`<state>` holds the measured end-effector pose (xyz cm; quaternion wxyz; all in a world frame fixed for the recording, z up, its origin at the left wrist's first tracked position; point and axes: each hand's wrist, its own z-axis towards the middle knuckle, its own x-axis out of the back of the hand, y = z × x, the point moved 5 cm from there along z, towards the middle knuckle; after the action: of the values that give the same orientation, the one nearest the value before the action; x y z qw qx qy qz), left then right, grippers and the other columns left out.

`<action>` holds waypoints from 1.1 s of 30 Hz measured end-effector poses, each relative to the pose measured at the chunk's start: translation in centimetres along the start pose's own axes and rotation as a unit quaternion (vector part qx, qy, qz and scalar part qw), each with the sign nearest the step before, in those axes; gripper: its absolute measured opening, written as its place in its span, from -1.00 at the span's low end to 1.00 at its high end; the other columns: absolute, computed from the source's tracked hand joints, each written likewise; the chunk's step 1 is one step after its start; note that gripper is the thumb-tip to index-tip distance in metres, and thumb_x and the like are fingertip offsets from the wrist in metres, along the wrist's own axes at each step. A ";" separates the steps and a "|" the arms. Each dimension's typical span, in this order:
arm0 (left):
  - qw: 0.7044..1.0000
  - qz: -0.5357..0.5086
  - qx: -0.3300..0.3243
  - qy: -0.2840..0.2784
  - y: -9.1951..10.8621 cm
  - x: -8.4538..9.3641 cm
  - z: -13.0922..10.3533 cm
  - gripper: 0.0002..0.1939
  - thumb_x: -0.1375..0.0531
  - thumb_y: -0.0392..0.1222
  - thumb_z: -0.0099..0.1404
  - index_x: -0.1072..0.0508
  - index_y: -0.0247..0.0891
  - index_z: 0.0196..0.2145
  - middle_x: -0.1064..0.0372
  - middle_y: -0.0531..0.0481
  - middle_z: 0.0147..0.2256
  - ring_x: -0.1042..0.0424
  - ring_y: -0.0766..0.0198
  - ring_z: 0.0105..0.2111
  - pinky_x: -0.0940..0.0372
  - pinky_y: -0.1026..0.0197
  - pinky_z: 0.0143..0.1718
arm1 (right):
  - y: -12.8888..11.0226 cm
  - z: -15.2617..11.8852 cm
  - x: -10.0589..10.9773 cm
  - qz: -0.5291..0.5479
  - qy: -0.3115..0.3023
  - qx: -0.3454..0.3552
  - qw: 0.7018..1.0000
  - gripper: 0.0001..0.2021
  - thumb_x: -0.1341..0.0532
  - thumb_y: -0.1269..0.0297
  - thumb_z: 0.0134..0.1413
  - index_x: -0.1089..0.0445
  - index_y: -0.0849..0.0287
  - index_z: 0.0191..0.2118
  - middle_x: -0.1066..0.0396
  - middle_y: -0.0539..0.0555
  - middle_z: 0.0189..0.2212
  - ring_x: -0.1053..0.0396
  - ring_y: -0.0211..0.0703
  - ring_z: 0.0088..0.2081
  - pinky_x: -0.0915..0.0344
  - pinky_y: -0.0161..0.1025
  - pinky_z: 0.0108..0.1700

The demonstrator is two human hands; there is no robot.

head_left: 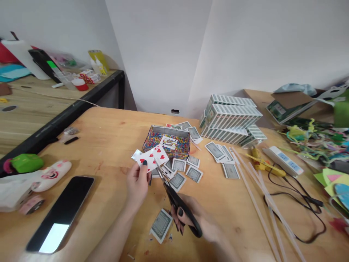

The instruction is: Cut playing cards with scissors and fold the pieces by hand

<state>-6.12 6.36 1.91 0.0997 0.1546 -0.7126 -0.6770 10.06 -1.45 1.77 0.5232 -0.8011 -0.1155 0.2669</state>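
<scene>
My left hand (138, 182) pinches a six of hearts card (147, 158) between thumb and fingers, its face turned up. My right hand (189, 216) is wrapped round the handles of black scissors (177, 202), whose blades meet the card's right side. Just behind the card sits an open box with a colourful speckled surface (180, 145), and a face card (168, 142) lies in it. Several cards lie face down in front of the box, among them one (177, 181) beside the scissors. Another face-down card (161, 225) lies nearer to me, left of my right hand.
A phone (61, 213) and a white toy (51, 176) lie at the left. Stacked card packs (231, 118) stand at the back right, with more loose cards (231, 170) before them. Glue sticks (253, 198), a yellow glue gun (261, 163), a power strip (283, 160) and cables are at the right.
</scene>
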 end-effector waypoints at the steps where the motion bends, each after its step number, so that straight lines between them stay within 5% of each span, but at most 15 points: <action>1: 1.000 0.004 -0.004 -0.007 -0.1 -0.1 -0.1 -0.80 -0.07 -0.15 0.16 -0.23 -0.24 -0.57 -0.06 0.21 -0.72 -0.03 0.46 -0.74 0.03 0.41 -0.73 | 0.2 0.1 -0.1 0.007 0.002 0.001 1.000 -0.52 -0.18 -0.16 -0.13 -0.23 0.22 -0.33 -0.22 -0.03 -0.57 -0.19 -0.32 -0.59 -0.14 -0.39 -0.56; 14: 0.995 0.063 -0.065 -0.035 -0.3 -0.8 -1.1 -0.84 -0.04 -0.15 0.20 -0.34 -0.26 -0.41 -0.29 0.12 -0.62 -0.27 0.37 -0.66 -0.17 0.37 -0.64 | 0.1 0.9 -0.4 0.074 0.009 0.032 0.997 -0.53 -0.18 -0.17 -0.13 -0.18 0.21 -0.47 -0.18 -0.07 -0.66 -0.18 -0.34 -0.66 -0.14 -0.40 -0.64; 21: 0.997 0.050 -0.053 0.007 -0.5 -0.5 -1.2 -0.84 -0.03 -0.16 0.21 -0.36 -0.26 -0.40 -0.29 0.14 -0.63 -0.25 0.39 -0.69 -0.16 0.38 -0.67 | 0.6 1.1 -0.5 0.079 -0.002 0.018 0.997 -0.52 -0.19 -0.17 -0.14 -0.19 0.22 -0.43 -0.20 -0.06 -0.65 -0.19 -0.34 -0.65 -0.15 -0.39 -0.64; 33: 0.998 0.046 -0.044 -0.003 -0.7 -0.7 -1.4 -0.84 -0.02 -0.15 0.22 -0.33 -0.25 -0.40 -0.29 0.14 -0.63 -0.25 0.39 -0.70 -0.20 0.36 -0.68 | 0.2 1.1 -0.7 0.071 0.007 0.031 0.997 -0.55 -0.17 -0.14 -0.10 -0.18 0.22 -0.47 -0.19 -0.06 -0.65 -0.20 -0.35 -0.65 -0.15 -0.40 -0.63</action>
<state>-4.95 5.24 1.31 0.1357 0.1152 -0.6890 -0.7025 8.86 -1.01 1.49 0.5283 -0.7925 -0.0461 0.3012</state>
